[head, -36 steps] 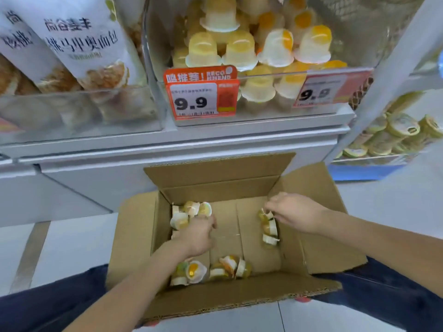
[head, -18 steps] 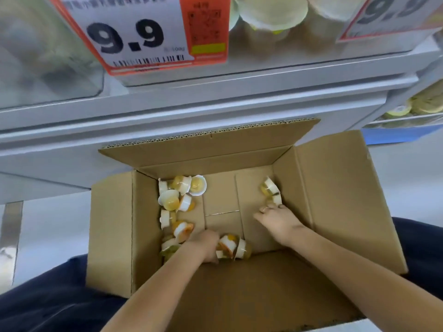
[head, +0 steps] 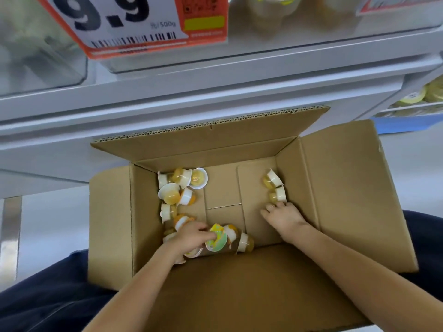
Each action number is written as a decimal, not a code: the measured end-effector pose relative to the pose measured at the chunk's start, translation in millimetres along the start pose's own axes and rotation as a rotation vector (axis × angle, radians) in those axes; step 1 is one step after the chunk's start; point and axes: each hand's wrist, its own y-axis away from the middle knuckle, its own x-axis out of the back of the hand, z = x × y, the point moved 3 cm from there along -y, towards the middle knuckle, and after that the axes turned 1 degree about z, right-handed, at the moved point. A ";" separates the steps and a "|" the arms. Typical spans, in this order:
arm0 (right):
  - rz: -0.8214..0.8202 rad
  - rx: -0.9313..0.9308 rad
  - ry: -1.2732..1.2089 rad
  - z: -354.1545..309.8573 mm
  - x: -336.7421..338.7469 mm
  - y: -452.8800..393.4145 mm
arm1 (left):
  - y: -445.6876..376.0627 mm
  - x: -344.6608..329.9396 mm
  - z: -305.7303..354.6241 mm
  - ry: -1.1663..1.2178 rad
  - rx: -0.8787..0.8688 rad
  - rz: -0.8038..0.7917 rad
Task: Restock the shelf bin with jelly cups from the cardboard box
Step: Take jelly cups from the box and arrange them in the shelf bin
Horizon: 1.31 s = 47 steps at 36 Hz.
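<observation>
**Both hands in the box, cups along its floor**

Nearest: my dark trousers (head: pixel 60 295) at the lower left, and the near flap of the box (head: pixel 239 295) under both forearms. The box sits open on a pale floor (head: pixel 55 212), flaps spread to all four sides.

My left hand (head: pixel 191 237) is low on the box floor, fingers curled round a cup (head: pixel 217 238) lying on its side, green-and-yellow foil lid facing up toward me, long axis about level. Two more cups (head: pixel 244 242) lie just right of it, also tipped over.

My right hand (head: pixel 284 218) lies knuckles up by the right wall; fingers bent down, touching the nearer of two tipped cups (head: pixel 275 188). Whether it grasps anything, I cannot tell.

A loose cluster of cups (head: pixel 179 188) lies along the left wall, pointing every way.

Beyond: white shelf edge (head: pixel 215 87), orange "9.9" tag (head: pixel 134 22), and the clear bin (head: pixel 275 17) with blurred cups behind its front.
</observation>
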 end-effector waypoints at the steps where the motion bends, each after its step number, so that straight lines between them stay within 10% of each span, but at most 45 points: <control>1: 0.016 -0.051 -0.165 2.9 0.0 3.7 | 6.2 3.5 1.2 0.147 0.021 -0.040; 9: -0.124 -0.173 -1.939 0.7 49.9 47.3 | 61.6 35.2 38.8 0.819 -0.040 -0.114; 13: -0.147 -0.038 -2.295 -7.3 82.5 75.8 | 92.2 53.8 65.7 0.807 -0.043 -0.007; 18: -0.017 0.152 -2.075 -19.9 136.3 127.2 | 147.5 70.4 101.3 0.825 -0.148 -0.096; 28: 0.837 0.609 -1.484 -51.8 221.2 256.9 | 284.8 72.3 131.4 1.072 -0.482 -0.425; 47: 0.658 0.705 -1.190 -74.8 207.3 249.5 | 289.2 59.0 114.1 0.987 -0.667 -0.328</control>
